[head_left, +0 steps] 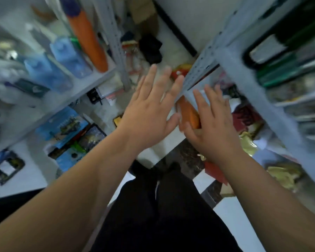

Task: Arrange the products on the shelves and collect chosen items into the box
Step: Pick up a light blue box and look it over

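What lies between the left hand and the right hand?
In the head view, a blurred orange item lies between the left hand and the right hand, against the right hand's thumb side. Whether that hand holds it is unclear.

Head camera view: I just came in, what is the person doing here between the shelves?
A person stands between the left shelf unit and the right shelf unit, both full of products, and reaches forward with both arms. The left hand is spread open with straight fingers. The right hand also has straight fingers and lies against an orange product near the right unit's edge. The picture is blurred, so a firm grip cannot be confirmed. No box is visible.
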`<state>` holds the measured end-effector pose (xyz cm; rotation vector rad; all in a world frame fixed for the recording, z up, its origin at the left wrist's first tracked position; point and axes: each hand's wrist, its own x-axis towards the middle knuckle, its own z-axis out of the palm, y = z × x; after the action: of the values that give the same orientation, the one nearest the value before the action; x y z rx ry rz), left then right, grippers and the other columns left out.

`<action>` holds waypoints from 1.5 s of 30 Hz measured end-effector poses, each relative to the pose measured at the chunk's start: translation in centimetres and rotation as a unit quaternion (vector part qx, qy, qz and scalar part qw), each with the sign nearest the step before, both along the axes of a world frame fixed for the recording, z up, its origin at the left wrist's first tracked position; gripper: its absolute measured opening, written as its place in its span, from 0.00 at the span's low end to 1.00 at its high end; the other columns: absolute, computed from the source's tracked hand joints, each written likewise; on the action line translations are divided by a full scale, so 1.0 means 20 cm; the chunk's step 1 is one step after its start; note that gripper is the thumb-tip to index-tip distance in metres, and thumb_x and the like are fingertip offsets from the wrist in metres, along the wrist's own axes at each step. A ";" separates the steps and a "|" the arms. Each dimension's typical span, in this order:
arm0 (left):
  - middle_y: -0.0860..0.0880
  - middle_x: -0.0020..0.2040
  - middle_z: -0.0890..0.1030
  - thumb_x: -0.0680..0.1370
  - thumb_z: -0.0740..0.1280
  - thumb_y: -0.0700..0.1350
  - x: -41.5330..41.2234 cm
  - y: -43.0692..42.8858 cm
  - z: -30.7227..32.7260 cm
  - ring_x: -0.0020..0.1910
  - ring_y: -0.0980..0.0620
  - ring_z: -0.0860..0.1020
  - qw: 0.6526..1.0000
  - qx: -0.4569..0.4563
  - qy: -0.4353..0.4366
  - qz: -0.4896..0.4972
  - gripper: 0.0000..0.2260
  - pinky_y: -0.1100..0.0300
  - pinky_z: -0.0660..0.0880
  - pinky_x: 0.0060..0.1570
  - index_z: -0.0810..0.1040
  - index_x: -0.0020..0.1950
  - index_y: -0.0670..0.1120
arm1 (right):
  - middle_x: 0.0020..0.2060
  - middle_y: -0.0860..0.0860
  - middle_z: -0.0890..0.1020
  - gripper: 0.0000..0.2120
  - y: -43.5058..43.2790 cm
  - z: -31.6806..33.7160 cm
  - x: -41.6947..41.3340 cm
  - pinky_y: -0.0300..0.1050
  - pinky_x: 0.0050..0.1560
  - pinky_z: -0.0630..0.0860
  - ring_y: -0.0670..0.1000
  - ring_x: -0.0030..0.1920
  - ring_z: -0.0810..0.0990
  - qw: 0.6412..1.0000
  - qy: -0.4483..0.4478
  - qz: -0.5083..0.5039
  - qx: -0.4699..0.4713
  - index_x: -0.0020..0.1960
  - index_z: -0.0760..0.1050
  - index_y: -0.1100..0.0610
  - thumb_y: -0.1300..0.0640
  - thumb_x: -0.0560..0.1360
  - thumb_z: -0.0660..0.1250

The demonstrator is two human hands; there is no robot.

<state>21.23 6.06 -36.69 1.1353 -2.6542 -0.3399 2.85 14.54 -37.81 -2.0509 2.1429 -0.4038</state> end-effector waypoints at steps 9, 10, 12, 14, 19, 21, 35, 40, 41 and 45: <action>0.38 0.81 0.61 0.82 0.61 0.58 -0.42 0.33 0.64 0.81 0.34 0.54 0.984 -0.128 0.060 -0.107 0.33 0.38 0.56 0.78 0.59 0.82 0.43 | 0.78 0.62 0.64 0.31 0.44 0.67 -0.33 0.71 0.75 0.60 0.65 0.80 0.58 0.987 0.052 -0.076 -0.129 0.79 0.63 0.60 0.47 0.80 0.58; 0.38 0.80 0.61 0.82 0.61 0.59 -0.48 0.39 0.70 0.80 0.33 0.55 0.981 -0.143 0.063 -0.119 0.33 0.37 0.56 0.78 0.59 0.82 0.43 | 0.78 0.63 0.65 0.31 0.52 0.72 -0.38 0.72 0.74 0.61 0.65 0.80 0.58 0.984 0.061 -0.082 -0.146 0.79 0.64 0.60 0.48 0.80 0.60; 0.37 0.81 0.60 0.82 0.60 0.59 -0.58 0.50 0.82 0.81 0.33 0.54 0.977 -0.160 0.059 -0.128 0.33 0.37 0.56 0.78 0.57 0.82 0.43 | 0.78 0.62 0.65 0.32 0.68 0.82 -0.46 0.72 0.74 0.62 0.64 0.80 0.58 0.979 0.071 -0.093 -0.169 0.79 0.64 0.60 0.50 0.79 0.67; 0.38 0.81 0.59 0.83 0.59 0.59 -0.68 0.63 0.93 0.81 0.34 0.53 0.973 -0.174 0.068 -0.136 0.33 0.38 0.56 0.77 0.57 0.83 0.43 | 0.78 0.62 0.65 0.31 0.84 0.93 -0.54 0.71 0.75 0.60 0.64 0.81 0.57 0.974 0.077 -0.107 -0.186 0.79 0.64 0.59 0.48 0.80 0.64; 0.40 0.82 0.59 0.83 0.56 0.60 -0.94 0.92 1.21 0.82 0.36 0.52 0.955 -0.211 0.107 -0.180 0.32 0.37 0.58 0.77 0.58 0.83 0.44 | 0.77 0.61 0.66 0.31 1.22 1.21 -0.71 0.71 0.75 0.62 0.64 0.80 0.58 0.960 0.126 -0.138 -0.210 0.79 0.63 0.58 0.46 0.80 0.59; 0.40 0.81 0.60 0.83 0.57 0.60 -1.01 1.02 1.31 0.81 0.36 0.53 0.945 -0.231 0.126 -0.196 0.32 0.37 0.58 0.77 0.57 0.83 0.44 | 0.77 0.61 0.66 0.30 1.34 1.33 -0.77 0.71 0.74 0.63 0.65 0.80 0.58 0.953 0.144 -0.142 -0.223 0.79 0.63 0.58 0.47 0.80 0.60; 0.41 0.80 0.63 0.82 0.54 0.58 -1.19 0.95 2.00 0.81 0.39 0.57 0.902 -0.329 0.167 -0.223 0.32 0.43 0.56 0.79 0.60 0.82 0.43 | 0.76 0.60 0.68 0.32 1.28 2.06 -1.01 0.68 0.75 0.61 0.64 0.79 0.60 0.921 0.228 -0.133 -0.286 0.78 0.66 0.59 0.50 0.76 0.63; 0.42 0.80 0.65 0.82 0.53 0.59 -1.28 0.66 2.06 0.80 0.39 0.59 0.899 -0.339 0.141 -0.239 0.32 0.48 0.53 0.79 0.60 0.82 0.43 | 0.78 0.58 0.66 0.33 1.07 2.15 -1.10 0.66 0.76 0.58 0.62 0.81 0.57 0.924 0.249 -0.157 -0.244 0.79 0.64 0.56 0.50 0.76 0.65; 0.42 0.80 0.64 0.82 0.52 0.59 -1.30 0.59 2.07 0.80 0.39 0.58 0.901 -0.332 0.137 -0.242 0.32 0.48 0.53 0.79 0.60 0.82 0.43 | 0.78 0.59 0.66 0.33 1.02 2.17 -1.11 0.66 0.77 0.58 0.63 0.80 0.58 0.923 0.258 -0.159 -0.237 0.79 0.64 0.56 0.50 0.76 0.66; 0.40 0.75 0.69 0.81 0.53 0.57 -1.41 0.30 2.12 0.75 0.38 0.64 0.913 -0.290 0.140 -0.250 0.31 0.45 0.58 0.78 0.63 0.80 0.42 | 0.80 0.58 0.62 0.33 0.77 2.24 -1.16 0.62 0.79 0.51 0.61 0.81 0.54 0.931 0.271 -0.152 -0.190 0.80 0.61 0.55 0.49 0.78 0.66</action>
<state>-6.89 12.08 5.61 0.2039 -2.4785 0.1933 -20.43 29.96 6.95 -2.2238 2.9362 -0.3364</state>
